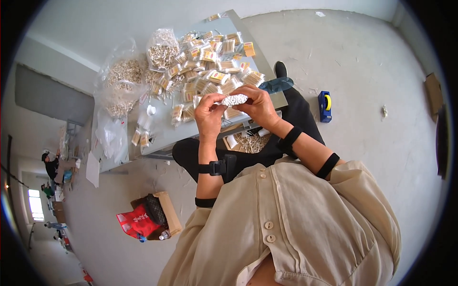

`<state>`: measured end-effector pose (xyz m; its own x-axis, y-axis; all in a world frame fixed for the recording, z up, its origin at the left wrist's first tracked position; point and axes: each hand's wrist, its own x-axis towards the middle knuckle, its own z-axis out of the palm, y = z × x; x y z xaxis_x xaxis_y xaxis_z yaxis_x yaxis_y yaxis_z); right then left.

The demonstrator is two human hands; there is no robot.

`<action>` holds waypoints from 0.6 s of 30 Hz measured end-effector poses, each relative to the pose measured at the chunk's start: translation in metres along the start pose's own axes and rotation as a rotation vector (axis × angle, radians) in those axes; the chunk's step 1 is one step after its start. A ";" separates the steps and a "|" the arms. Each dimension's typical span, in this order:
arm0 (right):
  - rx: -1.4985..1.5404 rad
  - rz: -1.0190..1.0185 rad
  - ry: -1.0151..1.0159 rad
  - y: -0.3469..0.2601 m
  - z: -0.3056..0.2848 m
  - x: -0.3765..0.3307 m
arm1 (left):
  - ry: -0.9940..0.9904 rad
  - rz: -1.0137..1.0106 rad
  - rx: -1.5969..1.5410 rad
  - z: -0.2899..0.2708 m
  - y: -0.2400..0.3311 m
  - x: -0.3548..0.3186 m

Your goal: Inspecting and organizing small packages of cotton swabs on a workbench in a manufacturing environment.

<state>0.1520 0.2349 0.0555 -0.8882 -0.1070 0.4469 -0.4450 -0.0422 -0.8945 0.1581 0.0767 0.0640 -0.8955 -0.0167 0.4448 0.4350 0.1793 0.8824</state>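
Between my two hands is a bundle of cotton swabs (234,100), its white tips facing up toward me. My left hand (210,114) is closed on the bundle's left end. The fingers of my right hand (259,107) pinch its right end. Just beyond them, a heap of small clear packs of cotton swabs (210,62) covers much of the grey table (179,131). Whether the held bundle sits in a wrapper I cannot tell.
Clear bags of loose swabs (125,74) stand at the table's far left. A drawer (250,142) with loose swabs is under the near edge. A blue tape dispenser (325,107) lies on the floor at right, a cardboard box (168,214) at lower left. People work far left.
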 end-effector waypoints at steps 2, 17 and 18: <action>-0.027 0.009 -0.028 0.000 -0.001 0.002 | -0.002 0.000 -0.011 -0.003 0.001 0.001; 0.002 0.139 -0.108 0.036 -0.004 0.002 | 0.020 -0.182 0.042 -0.001 -0.025 -0.012; 0.006 0.142 -0.109 0.037 -0.004 0.001 | 0.020 -0.189 0.043 0.000 -0.025 -0.012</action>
<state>0.1339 0.2376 0.0229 -0.9244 -0.2189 0.3124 -0.3149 -0.0246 -0.9488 0.1577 0.0725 0.0361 -0.9585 -0.0735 0.2756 0.2549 0.2129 0.9432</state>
